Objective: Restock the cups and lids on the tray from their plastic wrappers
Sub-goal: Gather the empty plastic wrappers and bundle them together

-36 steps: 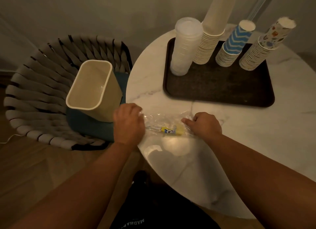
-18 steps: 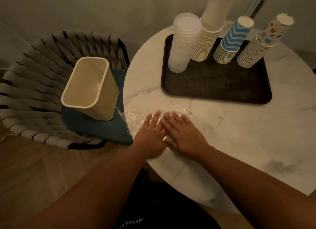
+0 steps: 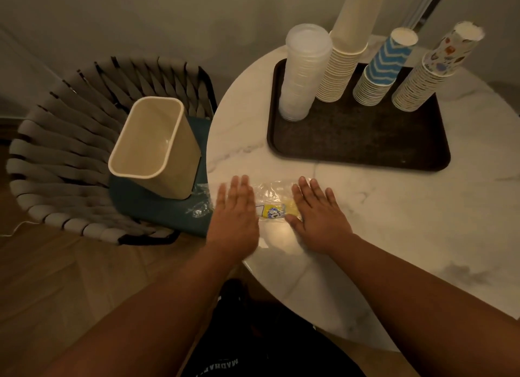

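Both hands flat, fingers spread: left hand (image 3: 235, 213), right hand (image 3: 319, 212) pressing empty plastic wrapper (image 3: 274, 201) on tabletop (image 3: 394, 222); its label shows between them. Film likely featherlight, limp, slippery, crackly: bunch from middle, not corner. Tray (image 3: 357, 149) stacks stand beyond fingertips.

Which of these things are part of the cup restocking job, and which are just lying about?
Part of the job:
tray
clear lid stack
cream cup stack
blue zigzag cup stack
patterned cup stack
plastic wrapper, flattened under the left hand and right hand

Just there:
cream bin
woven chair
marble table
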Demonstrator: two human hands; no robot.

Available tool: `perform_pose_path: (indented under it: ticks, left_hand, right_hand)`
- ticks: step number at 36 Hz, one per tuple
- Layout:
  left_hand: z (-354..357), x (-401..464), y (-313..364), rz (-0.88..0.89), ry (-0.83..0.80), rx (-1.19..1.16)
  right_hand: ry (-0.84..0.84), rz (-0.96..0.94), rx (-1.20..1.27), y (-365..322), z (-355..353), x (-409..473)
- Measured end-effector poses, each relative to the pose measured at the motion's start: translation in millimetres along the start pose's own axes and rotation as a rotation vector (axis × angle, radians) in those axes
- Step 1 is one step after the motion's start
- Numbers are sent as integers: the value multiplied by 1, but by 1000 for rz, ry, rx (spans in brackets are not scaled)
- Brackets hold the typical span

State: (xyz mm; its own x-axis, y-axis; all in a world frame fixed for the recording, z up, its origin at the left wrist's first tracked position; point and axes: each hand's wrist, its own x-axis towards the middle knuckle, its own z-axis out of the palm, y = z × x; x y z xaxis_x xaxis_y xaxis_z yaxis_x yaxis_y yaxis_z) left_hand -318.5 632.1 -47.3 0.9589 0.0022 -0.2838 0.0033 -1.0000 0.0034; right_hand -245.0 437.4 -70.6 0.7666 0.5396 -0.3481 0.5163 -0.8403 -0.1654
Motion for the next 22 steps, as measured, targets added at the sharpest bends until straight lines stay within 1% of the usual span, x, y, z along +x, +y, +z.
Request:
perform_pose_path:
  ticks: [3, 5, 7, 10, 13, 15, 17, 18, 20, 22]
  left_hand:
    - [-3, 6, 27, 173, 66, -25]
    - [-1, 10, 38, 217, 79, -11]
    - [3, 14, 42, 245, 95, 28]
    - [0, 20, 38, 312, 171, 102]
    - [-3, 25, 31, 370, 204, 138]
    - [1, 27, 25, 487, 230, 104]
    - [9, 25, 15, 726, 301, 55]
    - [12, 24, 10, 817, 351, 24]
    - [14, 20, 0, 879, 408, -17]
    - [19, 17, -7, 852, 398, -91]
  right_hand:
    - [-11, 21, 10, -5, -4, -1]
    - [-32, 14, 37, -5, -8, -3]
    - [-24, -2, 130, 0, -15, -7]
    - [55, 5, 293, 12, -21, -17]
    - [140, 72, 343, 25, -22, -29]
    - [147, 86, 361, 33, -22, -38]
    - [166, 54, 396, 40, -22, -48]
    - [182, 33, 418, 43, -22, -54]
    - [216, -7, 426, 51, -19, -61]
    - [217, -55, 374, 56, -14, -63]
